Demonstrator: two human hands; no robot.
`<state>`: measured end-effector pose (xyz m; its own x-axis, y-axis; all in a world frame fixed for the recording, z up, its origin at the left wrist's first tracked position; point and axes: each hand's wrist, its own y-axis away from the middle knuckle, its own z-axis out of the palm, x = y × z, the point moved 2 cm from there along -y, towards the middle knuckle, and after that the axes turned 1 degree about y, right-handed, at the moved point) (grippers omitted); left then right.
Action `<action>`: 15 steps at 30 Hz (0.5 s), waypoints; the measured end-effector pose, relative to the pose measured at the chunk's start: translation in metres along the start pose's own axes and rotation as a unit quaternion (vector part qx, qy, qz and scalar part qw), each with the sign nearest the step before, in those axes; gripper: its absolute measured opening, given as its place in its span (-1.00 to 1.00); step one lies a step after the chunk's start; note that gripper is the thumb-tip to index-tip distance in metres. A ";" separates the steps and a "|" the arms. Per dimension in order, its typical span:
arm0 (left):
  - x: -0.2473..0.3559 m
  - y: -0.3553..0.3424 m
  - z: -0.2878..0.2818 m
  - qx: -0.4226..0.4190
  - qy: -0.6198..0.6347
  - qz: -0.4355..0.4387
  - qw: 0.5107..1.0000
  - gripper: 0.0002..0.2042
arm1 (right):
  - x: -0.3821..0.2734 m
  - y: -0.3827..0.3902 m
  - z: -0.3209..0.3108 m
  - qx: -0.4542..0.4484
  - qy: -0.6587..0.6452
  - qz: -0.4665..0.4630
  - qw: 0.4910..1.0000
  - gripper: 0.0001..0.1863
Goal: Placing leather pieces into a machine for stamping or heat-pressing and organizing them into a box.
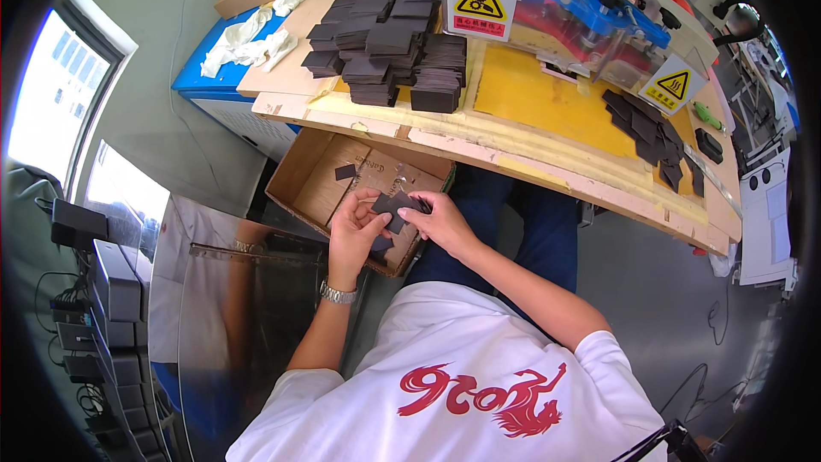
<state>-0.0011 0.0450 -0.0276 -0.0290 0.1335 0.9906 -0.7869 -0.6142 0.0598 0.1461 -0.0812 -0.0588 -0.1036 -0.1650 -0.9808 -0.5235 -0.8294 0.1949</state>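
Over an open cardboard box [299, 173], both my hands are closed on thin black rectangular pieces [392, 204], which look like card or leather. My left hand [352, 224] pinches their left side between thumb and fingers. My right hand [440, 221] grips the right side, its thumb lying on top; its fingertips are partly hidden. How many pieces I hold I cannot tell. Inside the box, a small black piece [345, 172] lies against the cardboard, and another dark piece shows below my hands.
Tall stacks of black pieces [389, 38] stand on the wooden table [547, 167]. Right of them is a press [599, 13] with blue parts, a clear guard and warning signs. Loose black pieces [641, 128] and a metal ruler [714, 180] lie near the right end. White gloves [248, 43] rest on a blue cabinet.
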 end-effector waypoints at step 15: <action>-0.005 -0.003 -0.012 0.108 0.020 0.019 0.994 -0.70 | 0.001 0.012 -0.014 -0.019 -0.251 0.051 0.967 -0.75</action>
<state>-0.0062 0.0557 -0.0343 -0.0838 0.1359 0.9872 -0.6344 -0.7712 0.0524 0.1516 -0.0985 -0.0577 -0.5546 0.0247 -0.8317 -0.4580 -0.8436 0.2803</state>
